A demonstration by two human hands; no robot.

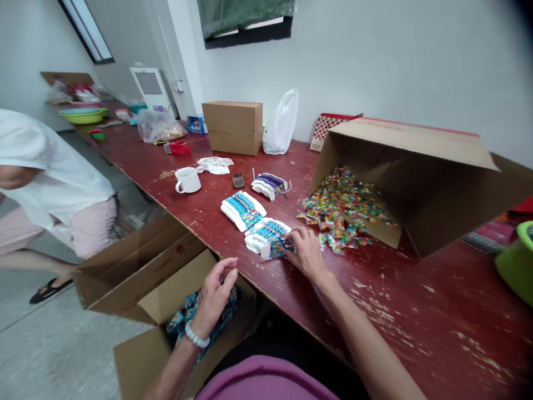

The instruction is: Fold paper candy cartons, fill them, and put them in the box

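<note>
My right hand point(307, 250) rests on the red table point(416, 311), fingers closed on a small blue packet at the near end of a row of white-and-blue packets point(266, 236). My left hand point(214, 297), with a white bead bracelet, hovers with curled, empty fingers over an open cardboard box point(162, 300) on the floor that holds more blue packets. Two more packet stacks, one blue point(242, 209) and one purple point(270, 185), lie farther back. A big carton point(420, 178) on its side spills colourful wrapped candies point(341, 208) just right of my right hand.
A white mug point(187, 180), a small dark device point(238, 180), a closed brown box point(233, 126) and a white plastic bag point(282, 123) stand farther back. A green tub point(516, 264) sits at the right edge. A person in white bends at the left by another open carton point(125, 266).
</note>
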